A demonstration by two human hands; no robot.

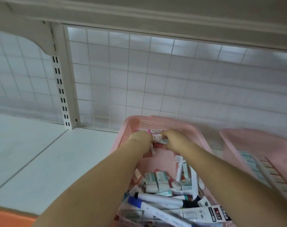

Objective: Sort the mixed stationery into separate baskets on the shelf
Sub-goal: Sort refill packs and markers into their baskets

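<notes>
Head view, and both arms reach deep into the pink basket [156, 119] on the white shelf [57, 153], right at its far end. The right hand [174, 140] has its fingers curled onto a small packet [162, 140], pinching it by the near edge. The left hand [140, 138] sits just beside it, touching the same cluster, but its fingers are tucked behind the back of the hand, so I cannot tell whether it grasps anything.

The mixed stationery fills the near half of that basket: markers [156, 198] lying crosswise, and small eraser boxes [157, 180] heaped behind them. All of it looks light and rigid. The markers are smooth and round, likely to roll or slide, so they are best taken across the barrel near the middle. The boxes have flat faces and want a pinch on two opposite sides. A second basket [254, 145] waits to the right, already holding flat packs.
</notes>
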